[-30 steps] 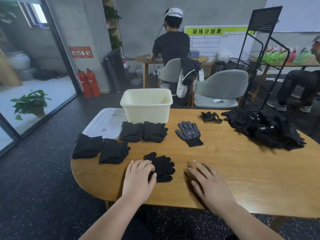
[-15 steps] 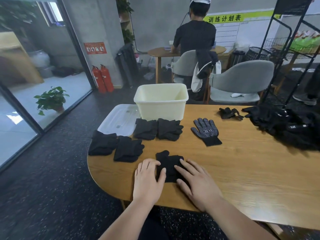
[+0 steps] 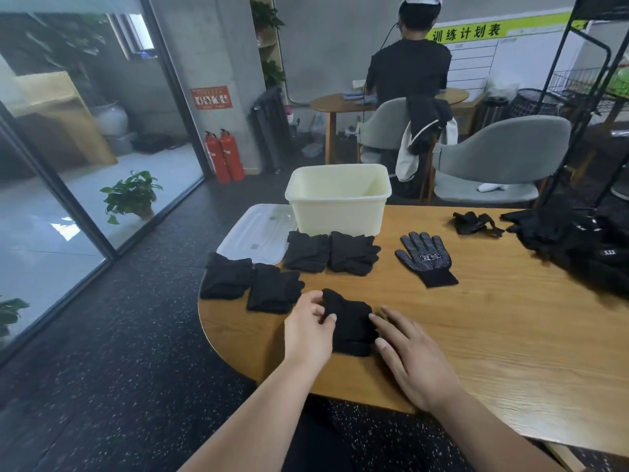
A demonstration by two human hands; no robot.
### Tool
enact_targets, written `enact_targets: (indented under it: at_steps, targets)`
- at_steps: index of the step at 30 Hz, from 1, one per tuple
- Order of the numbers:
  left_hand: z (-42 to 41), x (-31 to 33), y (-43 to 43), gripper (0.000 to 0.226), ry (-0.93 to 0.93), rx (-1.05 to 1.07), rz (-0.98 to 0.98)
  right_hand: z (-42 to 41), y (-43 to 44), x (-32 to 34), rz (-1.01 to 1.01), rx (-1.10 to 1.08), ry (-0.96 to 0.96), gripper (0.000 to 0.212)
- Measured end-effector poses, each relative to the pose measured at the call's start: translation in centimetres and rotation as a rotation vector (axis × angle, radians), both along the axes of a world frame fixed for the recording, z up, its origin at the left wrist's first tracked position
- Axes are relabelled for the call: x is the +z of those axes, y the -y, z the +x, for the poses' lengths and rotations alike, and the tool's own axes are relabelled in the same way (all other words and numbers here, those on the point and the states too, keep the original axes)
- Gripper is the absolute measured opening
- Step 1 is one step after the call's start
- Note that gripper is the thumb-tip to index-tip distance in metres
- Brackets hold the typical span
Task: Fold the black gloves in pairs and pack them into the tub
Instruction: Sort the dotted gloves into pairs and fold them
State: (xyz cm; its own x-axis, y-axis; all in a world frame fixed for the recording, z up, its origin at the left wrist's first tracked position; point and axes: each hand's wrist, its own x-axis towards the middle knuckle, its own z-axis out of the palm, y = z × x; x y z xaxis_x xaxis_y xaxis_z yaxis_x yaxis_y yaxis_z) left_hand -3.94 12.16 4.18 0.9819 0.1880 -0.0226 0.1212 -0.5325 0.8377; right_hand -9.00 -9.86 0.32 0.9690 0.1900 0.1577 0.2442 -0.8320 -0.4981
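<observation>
Folded gloves point(image 3: 350, 323) lie near the worktop point(image 3: 493, 335) edge, between both hands. The left hand point(image 3: 308, 330) has its grip closed on their left side; the right hand point(image 3: 413, 359) lies flat, fingers touching them (nothing grasped). Farther: four folded pairs point(image 3: 275, 291), one flat glove point(image 3: 425, 258), then the tub point(image 3: 337, 199).

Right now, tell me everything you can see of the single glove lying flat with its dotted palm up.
The dotted glove is black knit fabric, covered in small pale grip dots across palm and fingers, with a pale printed logo on the palm. It lies flat on the wooden table, fingers spread toward the far edge, the plain ribbed cuff toward the person. It sits alone, unfolded, to the right of the folded glove pairs and the cream tub, touching neither. Neither hand touches it.
</observation>
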Motion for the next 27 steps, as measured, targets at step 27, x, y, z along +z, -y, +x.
enact_targets:
  at_steps: [27]
  targets:
    - [6.9,1.1,-12.6,0.046,0.074,0.048,0.172,0.4,-0.4,0.3,-0.175,-0.039,-0.017,0.07]
